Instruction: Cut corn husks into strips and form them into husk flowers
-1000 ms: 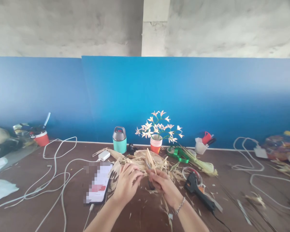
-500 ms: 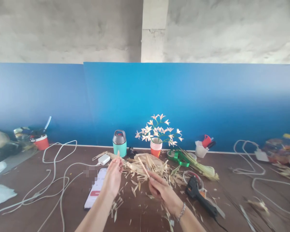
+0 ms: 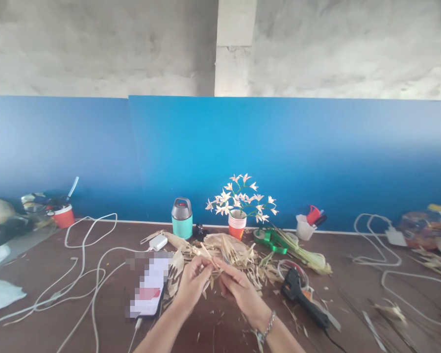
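My left hand (image 3: 195,280) and my right hand (image 3: 238,285) meet fingertip to fingertip at the front of a heap of dried corn husks (image 3: 228,246). Between them a pale, slim husk piece (image 3: 206,253) points up and to the left. Both hands are closed in a pinch on it, and the fingers cover most of its lower part. A smaller husk bit that was in my left fingers cannot be told apart from it. Behind the heap, husk flowers (image 3: 238,198) on green stems stand in a stack of paper cups (image 3: 237,225).
Left of my hands lies a phone (image 3: 152,289) with a cable; a teal flask (image 3: 182,219) is behind. To the right are a glue gun (image 3: 304,300), green tape (image 3: 271,240), a bundle of stalks (image 3: 305,252) and a white cup (image 3: 305,227). White cables (image 3: 91,279) loop at left.
My left hand has come right and down, and my right hand slightly left, so the separated fingertips now touch. The pieces they held apart are now together between the fingers.
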The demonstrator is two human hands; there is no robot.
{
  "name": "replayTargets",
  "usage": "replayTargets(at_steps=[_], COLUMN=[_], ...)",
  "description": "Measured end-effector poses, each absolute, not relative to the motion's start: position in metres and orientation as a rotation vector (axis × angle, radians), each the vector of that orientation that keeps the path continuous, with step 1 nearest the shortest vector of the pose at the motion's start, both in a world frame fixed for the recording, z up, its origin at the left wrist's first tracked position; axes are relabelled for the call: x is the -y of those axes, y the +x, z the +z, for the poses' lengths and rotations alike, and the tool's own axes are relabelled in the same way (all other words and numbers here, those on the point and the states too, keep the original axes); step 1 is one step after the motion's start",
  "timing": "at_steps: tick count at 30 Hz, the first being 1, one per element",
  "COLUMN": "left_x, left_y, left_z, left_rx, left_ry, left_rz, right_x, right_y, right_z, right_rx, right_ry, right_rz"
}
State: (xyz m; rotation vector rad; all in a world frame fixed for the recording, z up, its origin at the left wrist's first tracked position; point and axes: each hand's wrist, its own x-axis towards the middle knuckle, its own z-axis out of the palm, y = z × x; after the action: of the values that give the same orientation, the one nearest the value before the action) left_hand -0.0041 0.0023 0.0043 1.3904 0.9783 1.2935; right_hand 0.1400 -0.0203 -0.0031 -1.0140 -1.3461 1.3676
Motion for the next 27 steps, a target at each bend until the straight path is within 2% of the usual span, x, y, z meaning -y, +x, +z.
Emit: replayTargets(at_steps=[9, 12, 15, 18, 23, 24, 27], left_x=[0.004, 0.006, 0.007, 0.007, 0.002, 0.002, 0.001], left_y=[0.011, 0.014, 0.013, 0.009, 0.003, 0.003, 0.004], left_z=[-0.005, -0.005, -0.002, 0.003, 0.007, 0.006, 0.003], left_rx=[-1.09, -1.093, -1.093, -1.114, -1.067, -1.055, -1.02], left_ry=[1.126, 1.078, 1.057, 1.042, 1.07, 1.088, 1.126], left_rz=[1.371, 1.375, 1.373, 1.364, 1.337, 1.325, 1.301], right_x=[0.023, 0.022, 0.011, 0.002, 0.013, 0.016, 0.019], right_y=[0.142, 0.143, 0.157, 0.174, 0.165, 0.158, 0.144], right_z=[-0.012, -0.015, -0.016, -0.011, 0.002, 0.003, 0.0], right_rx=[2.043, 2.159, 2.042, 1.691, 1.285, 1.258, 1.294], right_ry=[-1.234, -1.406, -1.506, -1.481, -1.124, -1.073, -1.037], right_rz=[0.34, 0.086, -0.043, 0.188, 1.333, 1.473, 1.475])
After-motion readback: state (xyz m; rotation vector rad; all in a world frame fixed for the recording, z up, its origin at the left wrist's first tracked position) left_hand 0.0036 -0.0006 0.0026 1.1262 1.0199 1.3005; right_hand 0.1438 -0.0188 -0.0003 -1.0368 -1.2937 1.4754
